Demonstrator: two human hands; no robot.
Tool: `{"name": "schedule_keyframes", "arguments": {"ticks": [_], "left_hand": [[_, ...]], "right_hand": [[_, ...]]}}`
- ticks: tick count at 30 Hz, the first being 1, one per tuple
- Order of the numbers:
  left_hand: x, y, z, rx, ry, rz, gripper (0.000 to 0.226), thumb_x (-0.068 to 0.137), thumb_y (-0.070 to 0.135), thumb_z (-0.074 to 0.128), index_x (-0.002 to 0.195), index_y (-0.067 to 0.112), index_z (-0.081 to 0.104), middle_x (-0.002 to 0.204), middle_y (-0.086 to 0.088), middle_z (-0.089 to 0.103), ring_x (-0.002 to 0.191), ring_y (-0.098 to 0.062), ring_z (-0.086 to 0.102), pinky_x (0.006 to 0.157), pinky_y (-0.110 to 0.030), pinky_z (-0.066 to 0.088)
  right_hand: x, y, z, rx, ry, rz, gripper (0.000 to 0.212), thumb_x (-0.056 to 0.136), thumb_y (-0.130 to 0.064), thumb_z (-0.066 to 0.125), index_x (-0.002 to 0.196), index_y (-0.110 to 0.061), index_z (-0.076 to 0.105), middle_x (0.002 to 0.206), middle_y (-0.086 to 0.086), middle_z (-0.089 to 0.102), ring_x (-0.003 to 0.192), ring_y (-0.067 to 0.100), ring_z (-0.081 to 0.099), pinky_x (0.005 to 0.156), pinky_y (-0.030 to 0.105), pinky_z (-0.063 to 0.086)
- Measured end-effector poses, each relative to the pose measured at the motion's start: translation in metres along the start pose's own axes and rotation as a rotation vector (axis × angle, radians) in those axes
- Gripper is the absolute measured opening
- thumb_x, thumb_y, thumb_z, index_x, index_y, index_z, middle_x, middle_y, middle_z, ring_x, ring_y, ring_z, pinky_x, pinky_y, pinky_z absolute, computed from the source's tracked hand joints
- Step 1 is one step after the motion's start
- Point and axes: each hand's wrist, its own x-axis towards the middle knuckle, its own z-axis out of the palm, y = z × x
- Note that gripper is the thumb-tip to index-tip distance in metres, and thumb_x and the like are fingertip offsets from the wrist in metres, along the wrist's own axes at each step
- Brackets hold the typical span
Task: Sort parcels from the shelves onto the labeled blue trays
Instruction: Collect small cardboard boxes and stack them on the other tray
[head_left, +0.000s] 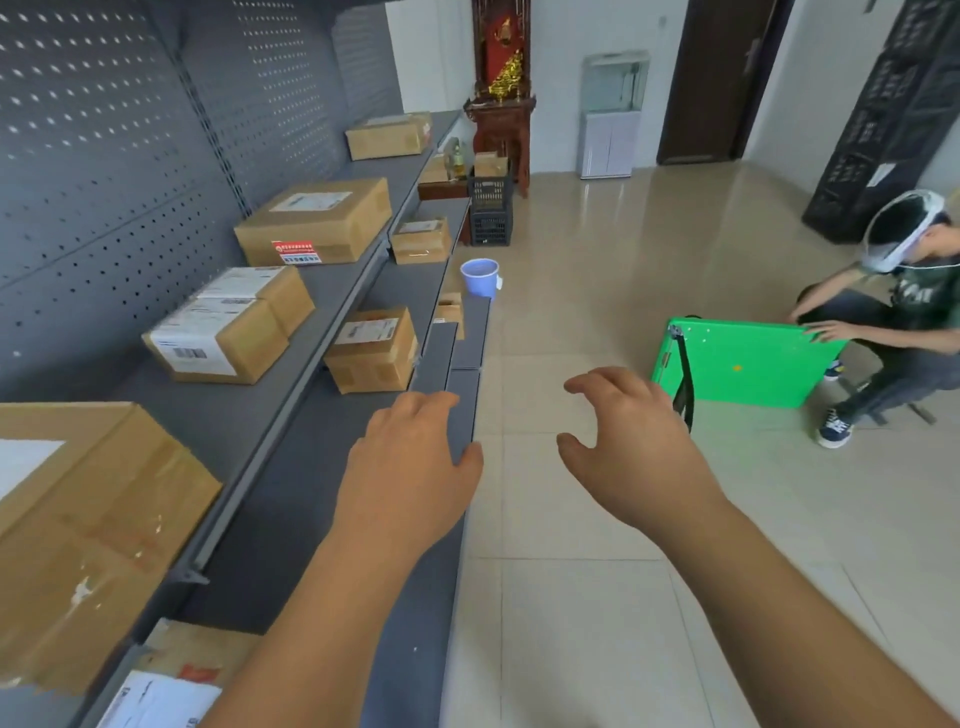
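Five parcels (317, 221) on the top shelf (218, 415), one blue bucket (480, 275), one green board (748, 364), one other person (914, 312).

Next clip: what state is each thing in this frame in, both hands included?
left hand: open, empty, above the edge of the lower shelf.
right hand: open, fingers loosely curled, empty.
red-stickered box: closed, taped, flat on the upper shelf.
blue bucket: upright, open-topped.
green board: standing on edge, steadied by a crouching person.
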Motion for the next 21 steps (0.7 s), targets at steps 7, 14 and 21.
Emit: {"name": "schedule_keyframes", "arguments": {"ticks": [7, 14, 21], "left_hand": [[0.092, 0.009, 0.017, -0.032, 0.015, 0.005, 0.056, 0.098, 0.045, 0.057, 0.15, 0.03, 0.043, 0.152, 0.007, 0.043, 0.137, -0.022, 0.041, 0.105, -0.041, 0.043], [0.193, 0.038, 0.025, -0.009, 0.091, -0.066, 0.039, 0.096, 0.045, 0.057, 0.129, 0.025, 0.054, 0.124, 0.004, 0.055, 0.114, -0.023, 0.05, 0.086, -0.035, 0.044], [0.252, 0.023, 0.026, 0.01, 0.177, -0.227, 0.039, 0.095, 0.039, 0.056, 0.132, 0.027, 0.055, 0.129, 0.002, 0.057, 0.116, -0.026, 0.054, 0.091, -0.045, 0.052]], "right_hand": [[0.099, 0.022, 0.014, 0.025, -0.012, -0.037, 0.054, 0.088, -0.032, 0.067, 0.14, -0.029, 0.053, 0.147, -0.003, 0.048, 0.13, 0.028, 0.045, 0.109, 0.043, 0.04], [0.223, 0.032, 0.006, 0.092, -0.056, -0.177, 0.052, 0.091, -0.03, 0.062, 0.142, -0.03, 0.051, 0.146, -0.005, 0.046, 0.132, 0.025, 0.042, 0.107, 0.04, 0.041], [0.311, 0.014, 0.029, 0.257, -0.162, -0.334, 0.047, 0.093, -0.028, 0.061, 0.14, -0.03, 0.054, 0.144, -0.006, 0.049, 0.133, 0.021, 0.045, 0.104, 0.032, 0.04]]}}
